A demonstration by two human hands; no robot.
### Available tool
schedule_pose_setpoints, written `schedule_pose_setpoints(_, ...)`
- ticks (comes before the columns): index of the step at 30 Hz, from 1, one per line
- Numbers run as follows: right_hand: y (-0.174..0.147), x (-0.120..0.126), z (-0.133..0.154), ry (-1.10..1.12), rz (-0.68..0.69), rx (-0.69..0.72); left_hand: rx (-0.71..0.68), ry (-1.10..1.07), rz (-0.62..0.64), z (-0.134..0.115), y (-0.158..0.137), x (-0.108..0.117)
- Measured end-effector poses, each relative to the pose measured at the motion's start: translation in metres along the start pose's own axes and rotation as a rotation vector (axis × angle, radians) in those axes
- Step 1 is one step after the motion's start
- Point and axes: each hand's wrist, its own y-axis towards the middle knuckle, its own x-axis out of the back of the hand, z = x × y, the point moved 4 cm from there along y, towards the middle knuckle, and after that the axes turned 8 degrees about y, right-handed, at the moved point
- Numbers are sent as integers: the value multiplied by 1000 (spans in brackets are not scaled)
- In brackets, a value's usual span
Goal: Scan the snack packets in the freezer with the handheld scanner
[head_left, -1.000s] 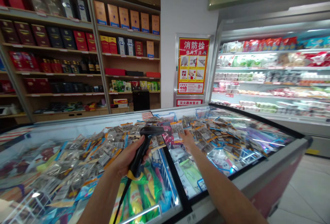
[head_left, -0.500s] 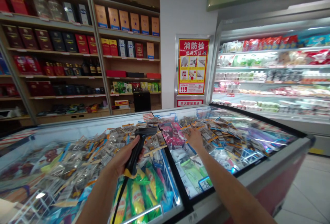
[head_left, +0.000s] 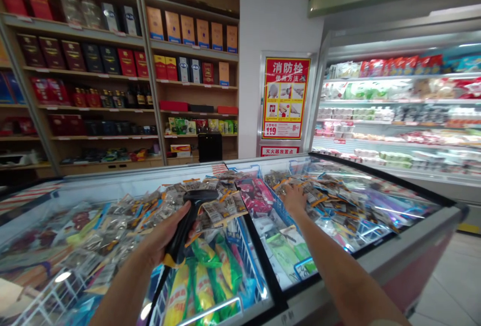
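My left hand (head_left: 165, 236) is closed around the grip of a black and yellow barcode scanner (head_left: 190, 221), its head pointing right and its cable hanging down. Beneath and beside the scanner lie small clear snack packets (head_left: 220, 211) with orange edges, spread on the freezer's glass top. My right hand (head_left: 295, 198) rests on a pile of similar packets (head_left: 326, 191) on the right-hand side, its fingers spread; the fingertips are partly lost among the packets. Left of that hand, pink packages (head_left: 255, 196) show.
The chest freezer (head_left: 364, 271) has a dark divider (head_left: 259, 246) across its top. Green and yellow corn-like packages (head_left: 205, 276) lie in a basket below. Shelves with boxes (head_left: 193, 85) stand behind, a lit refrigerated display (head_left: 398, 115) at right, and a red fire-hydrant sign (head_left: 285, 98) between them.
My left hand and the scanner have moved left and slightly down in view. My right hand has shifted a little right, off the pink packages' edge onto the packet pile. The view has turned slightly left.
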Motion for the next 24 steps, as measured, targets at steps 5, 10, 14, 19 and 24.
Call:
schedule_pose_setpoints(5,-2,3,0,8,-30,6,0,14,29,4,4,-2)
schedule_pose_setpoints(10,-19,10,21,111,-81,69,18,26,33,1,3,-6)
schedule_pose_setpoints(14,-35,7,60,279,93,149,17,25,7,0,-1,-4)
schedule_pose_setpoints(19,-56,0,107,354,302,204,-11,64,27,1,-2,-2)
schedule_pose_setpoints(24,-64,-7,131,357,365,152,-19,101,-2,2,0,-1)
